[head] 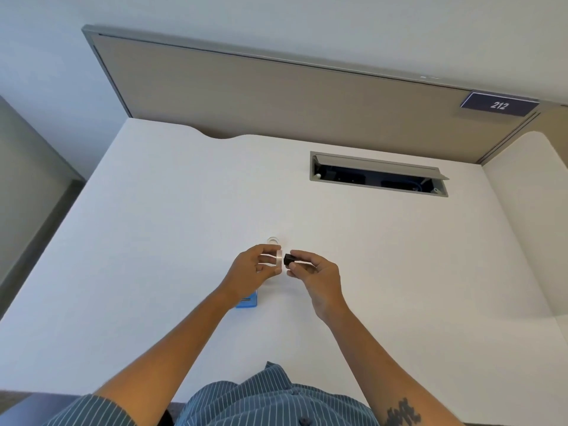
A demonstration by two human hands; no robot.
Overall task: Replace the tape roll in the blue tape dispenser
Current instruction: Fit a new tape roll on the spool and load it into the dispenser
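Observation:
My left hand (250,270) holds a clear tape roll (278,260) upright between thumb and fingers, above the white desk. My right hand (316,273) pinches a small black spool core (289,260) just to the right of the roll, almost touching it. The blue tape dispenser (247,301) lies on the desk below my left wrist, mostly hidden by it. A second clear ring, perhaps an empty roll (273,240), sits on the desk just beyond my hands.
The white desk (153,226) is backed by a beige partition panel (276,96). An open cable hatch (379,175) is set into the desk at the back right. A sign reading 212 (498,104) hangs at the far right.

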